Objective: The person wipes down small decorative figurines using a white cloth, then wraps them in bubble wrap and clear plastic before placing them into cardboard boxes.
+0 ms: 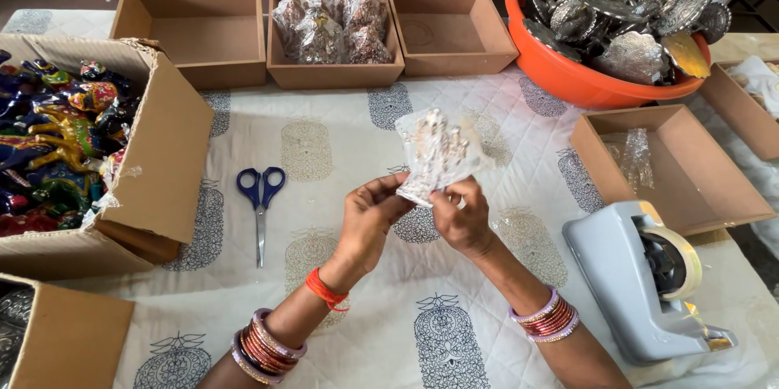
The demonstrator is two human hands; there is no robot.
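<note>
both hands held a small silver figure in clear wrap (pixel 436 154) above the middle of the bench (pixel 341 146), left hand (pixel 369 214) and right hand (pixel 462 214) fingers pinching its lower edge. it seemed best to pull the wrap taut and keep the fold flat.

Both forearms enter from the bottom edge and converge toward the middle. Left hand (pixel 367 217) raised, palm turned inward, fingers curled, thumb and fingertips pinched together at the top. Right hand (pixel 462 214) just beside it, knuckles up, fingers bent in a matching pinch. The two hands nearly touch at the fingertips. Wrists angled upward, elbows out of view.
</note>
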